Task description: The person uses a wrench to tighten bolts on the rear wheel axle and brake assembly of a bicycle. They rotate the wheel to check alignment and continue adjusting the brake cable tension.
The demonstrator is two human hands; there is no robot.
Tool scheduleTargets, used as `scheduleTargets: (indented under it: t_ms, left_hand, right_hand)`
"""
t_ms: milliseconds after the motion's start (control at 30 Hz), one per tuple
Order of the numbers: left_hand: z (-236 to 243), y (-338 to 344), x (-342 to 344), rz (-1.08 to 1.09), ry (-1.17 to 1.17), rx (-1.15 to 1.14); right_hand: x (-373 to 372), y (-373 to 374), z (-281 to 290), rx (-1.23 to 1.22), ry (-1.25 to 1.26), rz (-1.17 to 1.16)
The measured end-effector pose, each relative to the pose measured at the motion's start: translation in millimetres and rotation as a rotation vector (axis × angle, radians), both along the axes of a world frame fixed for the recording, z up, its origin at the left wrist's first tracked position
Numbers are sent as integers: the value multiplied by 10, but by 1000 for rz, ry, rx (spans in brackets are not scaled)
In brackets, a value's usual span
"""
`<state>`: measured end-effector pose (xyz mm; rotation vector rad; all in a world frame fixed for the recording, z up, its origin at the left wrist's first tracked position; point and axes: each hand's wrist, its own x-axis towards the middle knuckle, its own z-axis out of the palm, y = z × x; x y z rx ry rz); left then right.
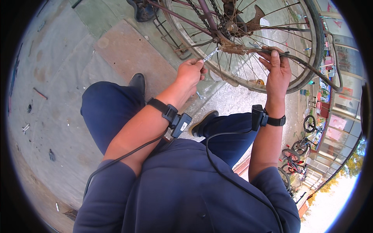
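Currently, left hand holds one wrench, right hand one bar.

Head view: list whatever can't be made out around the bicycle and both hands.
All in the head view:
Wrench: handle end hidden inside the left hand.
What its tip grips: too small to tell.
Bar: partly covered by the right hand.
Tyre: cut off by the upper edge.
Parked bicycles: too small for detail.

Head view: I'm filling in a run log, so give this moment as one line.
left hand: holds silver wrench near rusty spring | right hand: holds dark bar | bicycle wheel: behind dark bar
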<state>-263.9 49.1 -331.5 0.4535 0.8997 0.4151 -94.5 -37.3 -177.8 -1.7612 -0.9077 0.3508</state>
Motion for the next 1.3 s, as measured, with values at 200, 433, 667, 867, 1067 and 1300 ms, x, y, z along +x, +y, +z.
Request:
scheduleTargets:
  t_ms: [200, 433, 667, 867, 1067, 1300]
  left_hand:
    - [-9, -33, 62, 51, -54, -73]
    - [-44, 15, 79, 44, -129, -138]
    - [-113, 11, 78, -38, -218, -179]
    - [-124, -28, 169, -85, -227, -141]
    - [-73, -128, 276, -98, -276, -150]
    - [-80, -165, 319, -83, -311, -100]
  right_hand:
    - [-48, 18, 21, 3, -13, -18]
    - [-74, 20, 17, 11, -4, -31]
    - [-39, -2, -1, 12, -13, -32]
    - [-18, -11, -12, 20, -6, -18]
    - [-5, -14, -2, 6, -7, -10]
    - [-50, -9, -20, 26, -10, -31]
